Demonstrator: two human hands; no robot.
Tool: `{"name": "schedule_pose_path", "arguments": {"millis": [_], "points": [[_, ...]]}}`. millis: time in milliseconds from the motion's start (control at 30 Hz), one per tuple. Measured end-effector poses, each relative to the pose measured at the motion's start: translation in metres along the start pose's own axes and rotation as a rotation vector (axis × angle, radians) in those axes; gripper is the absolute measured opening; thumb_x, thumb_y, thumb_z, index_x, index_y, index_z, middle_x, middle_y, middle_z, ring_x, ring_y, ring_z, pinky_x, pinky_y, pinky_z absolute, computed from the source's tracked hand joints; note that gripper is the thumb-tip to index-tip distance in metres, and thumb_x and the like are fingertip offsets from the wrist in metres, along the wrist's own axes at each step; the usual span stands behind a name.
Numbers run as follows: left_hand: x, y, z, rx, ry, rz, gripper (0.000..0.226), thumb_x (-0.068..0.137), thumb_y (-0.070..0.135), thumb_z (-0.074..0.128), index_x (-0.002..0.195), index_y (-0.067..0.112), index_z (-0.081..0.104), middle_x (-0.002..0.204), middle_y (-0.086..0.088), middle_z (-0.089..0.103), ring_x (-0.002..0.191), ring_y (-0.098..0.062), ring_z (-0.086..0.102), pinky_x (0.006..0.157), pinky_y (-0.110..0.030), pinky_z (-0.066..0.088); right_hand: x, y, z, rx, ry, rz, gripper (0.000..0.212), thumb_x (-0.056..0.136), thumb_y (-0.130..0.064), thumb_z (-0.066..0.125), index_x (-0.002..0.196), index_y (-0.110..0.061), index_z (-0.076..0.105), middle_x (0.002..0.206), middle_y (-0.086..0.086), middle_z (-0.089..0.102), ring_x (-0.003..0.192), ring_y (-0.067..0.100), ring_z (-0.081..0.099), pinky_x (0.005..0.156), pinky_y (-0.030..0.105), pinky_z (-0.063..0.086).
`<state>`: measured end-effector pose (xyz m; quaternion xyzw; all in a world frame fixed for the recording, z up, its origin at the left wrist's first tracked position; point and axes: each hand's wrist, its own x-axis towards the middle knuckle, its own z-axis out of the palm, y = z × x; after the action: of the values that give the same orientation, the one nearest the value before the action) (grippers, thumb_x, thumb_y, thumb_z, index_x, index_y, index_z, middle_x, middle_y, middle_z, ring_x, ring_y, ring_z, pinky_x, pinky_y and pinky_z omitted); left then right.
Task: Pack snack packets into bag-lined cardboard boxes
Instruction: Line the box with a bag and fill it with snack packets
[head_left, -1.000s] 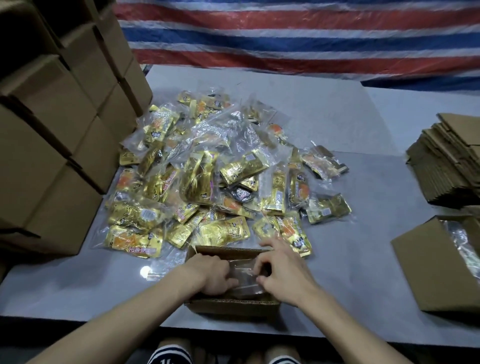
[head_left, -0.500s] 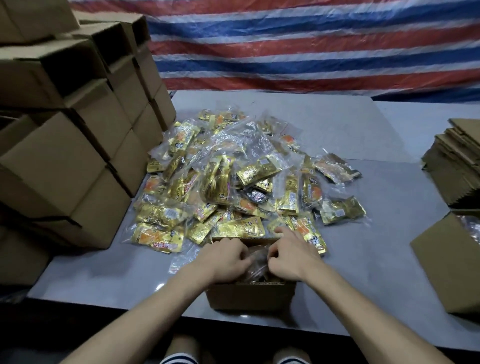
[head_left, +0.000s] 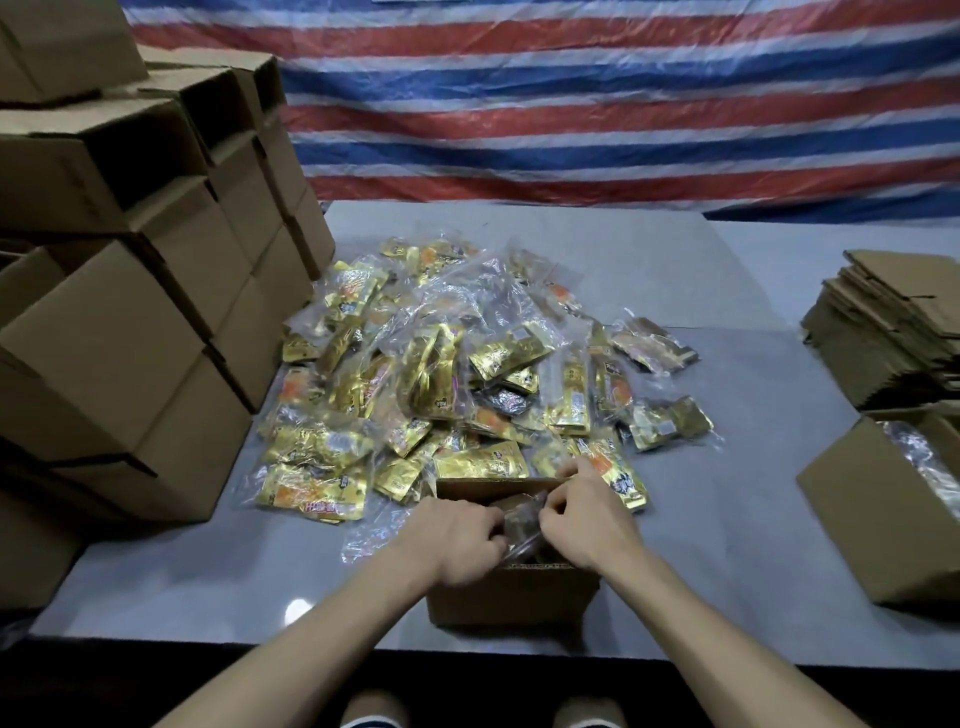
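On our far left, closed stacked boxes (head_left: 130, 312) rise several high on the counter (head_left: 208, 571). We take them as the finished share of the job, though we cannot see inside them. Just beside them, toward the middle, a big loose heap of gold snack packets (head_left: 467, 374) covers the counter, so most of the packing in view is yet to be done. At the near edge of that heap, touching it, sits the open box (head_left: 511, 597) we are working on. Our left hand (head_left: 457, 540) reaches into it, its grip curled on the clear bag (head_left: 522, 525) that lines it. Our right hand (head_left: 587, 519) is close beside, its grip pinching the same plastic near the far rim. We judge this to be the lining step, with filling not yet begun; the hands hide much of the inside, so we cannot tell if any packet lies there. Further right, well apart, a second box (head_left: 872, 525) stands open with shiny plastic at its mouth, contents unclear. Behind it a pile of flat cartons (head_left: 893, 338) waits to be made up, so many boxes remain.
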<state>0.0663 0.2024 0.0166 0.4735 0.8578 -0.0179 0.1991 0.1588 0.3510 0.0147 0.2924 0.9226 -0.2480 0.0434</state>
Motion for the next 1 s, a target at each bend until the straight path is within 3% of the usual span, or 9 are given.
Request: {"name": "schedule_pose_path", "arguments": {"millis": [333, 433, 500, 533, 600, 700, 833, 933, 1000], "points": [[0.000, 0.000, 0.003, -0.038, 0.047, 0.023, 0.023, 0.095, 0.041, 0.040, 0.095, 0.026, 0.057, 0.102, -0.004, 0.071, 0.096, -0.029, 0.065, 0.070, -0.037, 0.037, 0.000, 0.006, 0.007, -0.009, 0.041, 0.010, 0.029, 0.088, -0.036, 0.063, 0.063, -0.022, 0.067, 0.138, -0.008, 0.041, 0.107, 0.016, 0.054, 0.074, 0.027, 0.039], [-0.002, 0.001, -0.006, -0.459, 0.128, 0.026, 0.021, 0.093, 0.042, 0.052, 0.087, 0.027, 0.065, 0.078, 0.009, 0.070, 0.079, -0.014, 0.065, 0.066, -0.032, 0.044, 0.001, 0.007, 0.009, -0.010, 0.057, 0.009, 0.028, 0.088, -0.037, 0.065, 0.065, -0.022, 0.065, 0.132, -0.009, 0.043, 0.098, 0.014, 0.051, 0.071, 0.027, 0.038], [0.001, 0.006, -0.022, -0.810, 0.310, 0.014, 0.029, 0.092, 0.042, 0.054, 0.072, 0.023, 0.062, 0.061, 0.007, 0.065, 0.061, -0.013, 0.062, 0.062, -0.034, 0.048, 0.000, 0.008, 0.010, 0.015, 0.073, 0.033, 0.023, 0.085, -0.038, 0.067, 0.070, -0.023, 0.056, 0.123, -0.009, 0.051, 0.092, 0.016, 0.052, 0.070, 0.029, 0.039], [0.009, 0.007, -0.030, -0.846, 0.423, 0.022, 0.033, 0.093, 0.043, 0.053, 0.069, 0.021, 0.060, 0.059, 0.004, 0.064, 0.058, -0.016, 0.061, 0.062, -0.036, 0.049, -0.001, 0.008, 0.010, 0.048, 0.076, 0.061, 0.022, 0.083, -0.038, 0.068, 0.078, -0.025, 0.050, 0.115, -0.008, 0.057, 0.090, 0.019, 0.055, 0.069, 0.030, 0.040], [0.036, 0.010, -0.045, -0.715, 0.525, 0.039, 0.031, 0.097, 0.040, 0.049, 0.075, 0.021, 0.060, 0.065, 0.003, 0.065, 0.064, -0.017, 0.062, 0.063, -0.036, 0.050, -0.004, 0.007, 0.010, 0.094, 0.069, 0.110, 0.028, 0.079, -0.038, 0.066, 0.094, -0.028, 0.045, 0.103, -0.008, 0.059, 0.092, 0.024, 0.060, 0.070, 0.032, 0.041], [0.093, 0.013, -0.057, -0.399, 0.365, 0.056, 0.020, 0.100, 0.021, 0.046, 0.108, 0.020, 0.064, 0.108, 0.001, 0.069, 0.098, -0.022, 0.065, 0.076, -0.037, 0.050, -0.010, 0.007, 0.009, 0.087, 0.080, 0.112, 0.022, 0.078, -0.034, 0.061, 0.089, -0.021, 0.047, 0.107, -0.007, 0.058, 0.092, 0.026, 0.059, 0.071, 0.034, 0.044], [0.149, 0.016, -0.043, 0.023, 0.056, 0.222, 0.066, 0.091, -0.002, 0.050, 0.149, 0.028, 0.041, 0.152, 0.003, 0.042, 0.128, -0.022, 0.054, 0.080, -0.035, 0.052, -0.018, 0.006, 0.009, 0.060, 0.058, 0.114, 0.028, 0.080, -0.033, 0.055, 0.077, -0.010, 0.041, 0.123, 0.000, 0.061, 0.095, 0.025, 0.057, 0.078, 0.036, 0.048], [0.172, 0.023, -0.034, 0.233, 0.034, 0.294, 0.076, 0.090, -0.003, 0.056, 0.154, 0.032, 0.032, 0.152, 0.002, 0.045, 0.127, -0.022, 0.056, 0.063, -0.025, 0.045, -0.018, 0.005, 0.009, 0.026, 0.044, 0.103, 0.024, 0.084, -0.034, 0.055, 0.074, -0.012, 0.051, 0.134, -0.002, 0.049, 0.101, 0.026, 0.056, 0.077, 0.033, 0.042], [0.175, 0.025, -0.031, 0.332, 0.023, 0.265, 0.067, 0.093, 0.002, 0.058, 0.151, 0.029, 0.036, 0.131, -0.002, 0.061, 0.111, -0.022, 0.063, 0.066, -0.028, 0.046, -0.015, 0.004, 0.008, 0.029, 0.030, 0.095, 0.021, 0.085, -0.034, 0.055, 0.078, -0.014, 0.056, 0.132, -0.003, 0.046, 0.103, 0.025, 0.055, 0.082, 0.034, 0.045]]}}
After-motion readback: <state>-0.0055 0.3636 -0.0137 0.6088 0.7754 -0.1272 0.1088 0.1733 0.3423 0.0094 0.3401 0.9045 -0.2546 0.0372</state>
